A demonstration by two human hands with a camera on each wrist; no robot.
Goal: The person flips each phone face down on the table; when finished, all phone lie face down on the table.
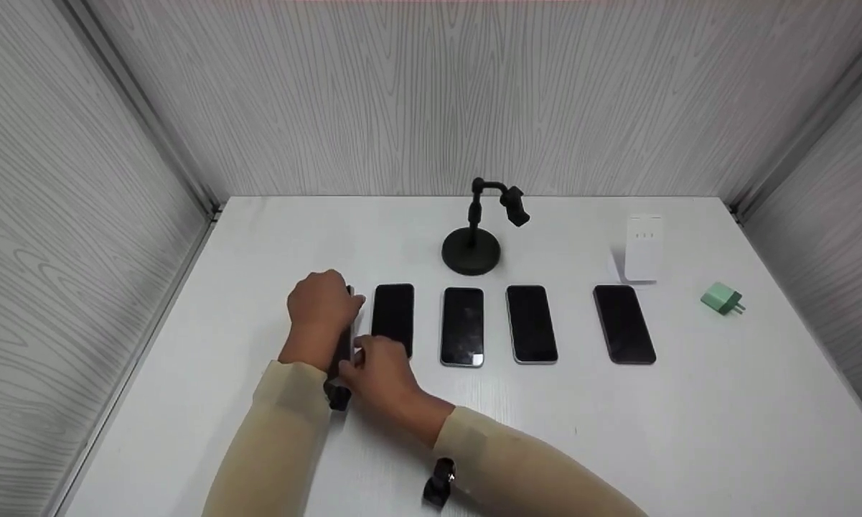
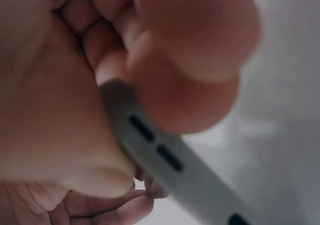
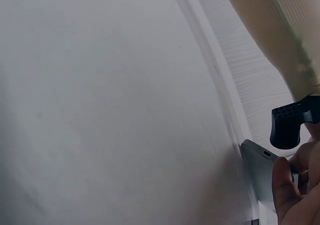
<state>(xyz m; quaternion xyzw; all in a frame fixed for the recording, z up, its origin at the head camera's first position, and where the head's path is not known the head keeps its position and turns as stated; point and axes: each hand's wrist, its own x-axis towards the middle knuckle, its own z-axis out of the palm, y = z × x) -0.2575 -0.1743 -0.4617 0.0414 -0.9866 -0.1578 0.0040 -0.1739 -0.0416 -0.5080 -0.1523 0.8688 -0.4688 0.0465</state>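
A smartphone (image 1: 343, 350) stands tilted on its long edge between both hands, at the left end of a row of phones. My left hand (image 1: 323, 305) grips its far part, thumb on one side and fingers on the other. In the left wrist view, two dark side buttons show on the phone's grey frame (image 2: 200, 182). Lower down, my right hand (image 1: 386, 373) pinches the near end between thumb and fingers. The right wrist view shows the phone's pale back (image 3: 257, 172) and the port in its end, with a thumb (image 3: 283, 185) at the edge.
Several dark phones lie face up in a row, among them a phone (image 1: 393, 316) beside the right hand and another (image 1: 624, 323) farther right. Behind them stands a black phone stand (image 1: 471, 251). To the right are a white upright holder (image 1: 644, 251) and a green plug adapter (image 1: 720, 297).
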